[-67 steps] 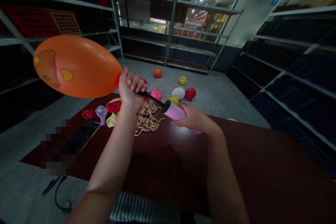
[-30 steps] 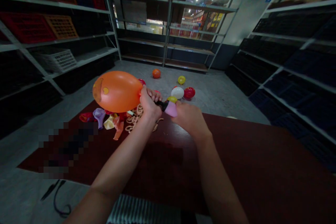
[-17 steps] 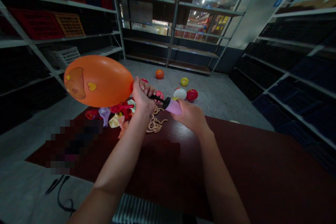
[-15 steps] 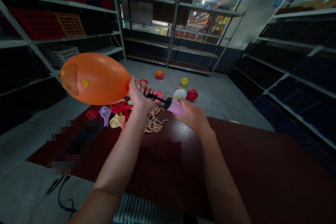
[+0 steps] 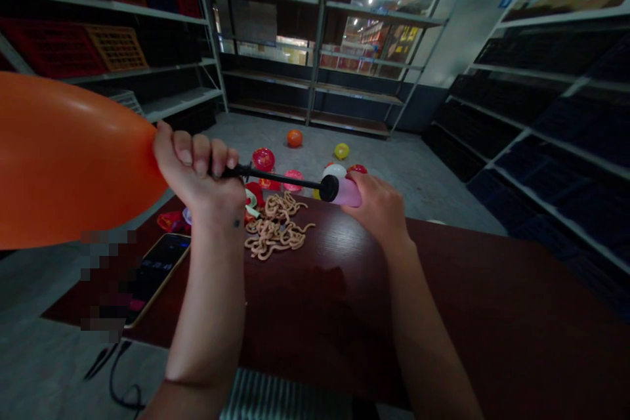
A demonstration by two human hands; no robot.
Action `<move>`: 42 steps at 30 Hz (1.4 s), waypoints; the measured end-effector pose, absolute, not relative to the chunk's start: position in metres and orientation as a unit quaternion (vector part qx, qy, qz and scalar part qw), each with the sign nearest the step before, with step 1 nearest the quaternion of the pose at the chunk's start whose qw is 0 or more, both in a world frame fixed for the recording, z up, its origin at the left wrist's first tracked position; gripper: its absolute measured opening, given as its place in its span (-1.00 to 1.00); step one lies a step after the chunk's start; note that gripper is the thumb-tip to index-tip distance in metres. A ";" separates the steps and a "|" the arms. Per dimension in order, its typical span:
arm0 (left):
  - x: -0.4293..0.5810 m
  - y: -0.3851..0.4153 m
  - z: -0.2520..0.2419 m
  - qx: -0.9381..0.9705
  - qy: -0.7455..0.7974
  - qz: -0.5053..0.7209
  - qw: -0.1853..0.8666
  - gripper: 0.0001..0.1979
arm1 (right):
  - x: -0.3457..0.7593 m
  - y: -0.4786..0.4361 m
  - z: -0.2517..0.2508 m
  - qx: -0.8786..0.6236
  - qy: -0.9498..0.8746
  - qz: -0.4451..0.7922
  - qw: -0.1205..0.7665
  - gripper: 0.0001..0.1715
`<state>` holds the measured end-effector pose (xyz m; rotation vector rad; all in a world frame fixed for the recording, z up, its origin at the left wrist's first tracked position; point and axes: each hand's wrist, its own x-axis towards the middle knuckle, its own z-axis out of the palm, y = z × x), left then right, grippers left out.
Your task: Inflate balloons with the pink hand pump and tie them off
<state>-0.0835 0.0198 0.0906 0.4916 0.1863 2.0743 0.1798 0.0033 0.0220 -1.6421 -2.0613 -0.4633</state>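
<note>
My left hand (image 5: 199, 161) is closed around the neck of a large inflated orange balloon (image 5: 73, 161), which runs past the left edge of the view. The same fist wraps the black end of a balloon pump (image 5: 347, 191); where it meets the balloon is hidden in my fingers. Closed on the pump's pink barrel is my right hand (image 5: 377, 210). A long black rod (image 5: 285, 178) spans the space between my hands. Beneath them, a heap of beige stringy loops (image 5: 278, 230) lies on the dark table (image 5: 315, 315). Limp balloons (image 5: 172, 220) lie left of it, partly behind my left wrist.
A phone (image 5: 160, 269) lies on the table's left part, partly blurred out. Several inflated balloons, including an orange one (image 5: 294, 138) and a yellow one (image 5: 341, 150), rest on the floor beyond. Shelves with crates (image 5: 115, 46) stand left; racks line the back and right. Cables (image 5: 118, 374) hang at lower left.
My left hand and the orange balloon have moved left, and the balloon looks larger. My hands are farther apart, with more of the black rod showing. My right hand has shifted slightly right.
</note>
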 end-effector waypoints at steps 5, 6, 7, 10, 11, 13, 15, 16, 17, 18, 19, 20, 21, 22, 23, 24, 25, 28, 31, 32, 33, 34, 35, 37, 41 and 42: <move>-0.065 0.017 0.091 0.198 0.066 0.853 0.478 -0.47 | 0.182 0.002 0.019 -0.613 -0.733 -0.201 0.216 -0.57; -0.060 0.020 0.089 0.191 0.073 0.856 0.474 -0.46 | 0.182 0.003 0.018 -0.616 -0.730 -0.208 0.211 -0.58; -0.054 0.022 0.087 0.183 0.083 0.859 0.471 -0.45 | 0.182 0.003 0.017 -0.618 -0.728 -0.213 0.206 -0.59; -0.033 0.026 0.084 0.159 0.113 0.860 0.471 -0.43 | 0.179 0.004 0.016 -0.618 -0.730 -0.218 0.192 -0.60; -0.025 0.025 0.083 0.153 0.116 0.858 0.476 -0.43 | 0.177 0.004 0.016 -0.617 -0.733 -0.215 0.189 -0.61; -0.008 0.022 0.080 0.147 0.112 0.851 0.491 -0.41 | 0.171 0.003 0.016 -0.614 -0.741 -0.204 0.183 -0.62; 0.008 0.021 0.074 0.146 0.104 0.842 0.509 -0.39 | 0.164 0.002 0.016 -0.611 -0.748 -0.188 0.176 -0.63; 0.013 0.022 0.070 0.148 0.101 0.836 0.519 -0.39 | 0.161 0.001 0.017 -0.611 -0.752 -0.180 0.170 -0.63; 0.018 0.024 0.065 0.151 0.101 0.828 0.530 -0.39 | 0.157 0.000 0.017 -0.612 -0.754 -0.173 0.163 -0.63; 0.020 0.028 0.059 0.152 0.103 0.820 0.542 -0.39 | 0.153 -0.001 0.017 -0.613 -0.756 -0.167 0.154 -0.63; 0.021 0.034 0.054 0.150 0.108 0.810 0.557 -0.39 | 0.150 -0.002 0.017 -0.616 -0.757 -0.162 0.146 -0.63; 0.021 0.040 0.048 0.143 0.116 0.799 0.572 -0.40 | 0.147 -0.002 0.017 -0.618 -0.758 -0.157 0.136 -0.63; 0.018 0.048 0.043 0.129 0.129 0.787 0.589 -0.41 | 0.144 -0.002 0.017 -0.622 -0.757 -0.152 0.126 -0.64; 0.016 0.055 0.037 0.108 0.146 0.776 0.604 -0.43 | 0.141 -0.002 0.017 -0.626 -0.757 -0.145 0.117 -0.65; 0.012 0.063 0.033 0.086 0.166 0.765 0.616 -0.45 | 0.138 -0.002 0.016 -0.630 -0.757 -0.137 0.109 -0.65; 0.009 0.069 0.028 0.066 0.187 0.756 0.624 -0.47 | 0.136 -0.002 0.015 -0.633 -0.757 -0.125 0.102 -0.65; 0.005 0.075 0.025 0.050 0.207 0.749 0.628 -0.49 | 0.134 -0.002 0.014 -0.634 -0.759 -0.111 0.096 -0.65; -0.002 0.084 0.019 0.038 0.242 0.729 0.639 -0.53 | 0.131 -0.001 0.012 -0.627 -0.771 -0.061 0.091 -0.60; -0.008 0.085 0.021 0.062 0.233 0.720 0.650 -0.54 | 0.135 0.001 0.011 -0.623 -0.776 -0.015 0.103 -0.53; -0.010 0.083 0.023 0.074 0.223 0.722 0.651 -0.54 | 0.138 0.002 0.011 -0.622 -0.776 0.002 0.109 -0.51; -0.013 0.082 0.025 0.085 0.211 0.726 0.649 -0.53 | 0.141 0.003 0.011 -0.619 -0.777 0.021 0.113 -0.49; -0.016 0.081 0.028 0.094 0.200 0.730 0.647 -0.52 | 0.146 0.004 0.011 -0.615 -0.779 0.042 0.117 -0.48; -0.019 0.080 0.030 0.100 0.192 0.735 0.643 -0.51 | 0.151 0.006 0.010 -0.608 -0.782 0.064 0.119 -0.47; -0.025 0.079 0.034 0.107 0.183 0.743 0.634 -0.48 | 0.161 0.010 0.008 -0.590 -0.790 0.108 0.125 -0.47; -0.037 0.077 0.041 0.122 0.179 0.759 0.614 -0.45 | 0.184 0.016 0.003 -0.566 -0.796 0.165 0.137 -0.48; -0.039 0.076 0.043 0.126 0.178 0.761 0.611 -0.45 | 0.189 0.016 0.002 -0.560 -0.797 0.177 0.140 -0.46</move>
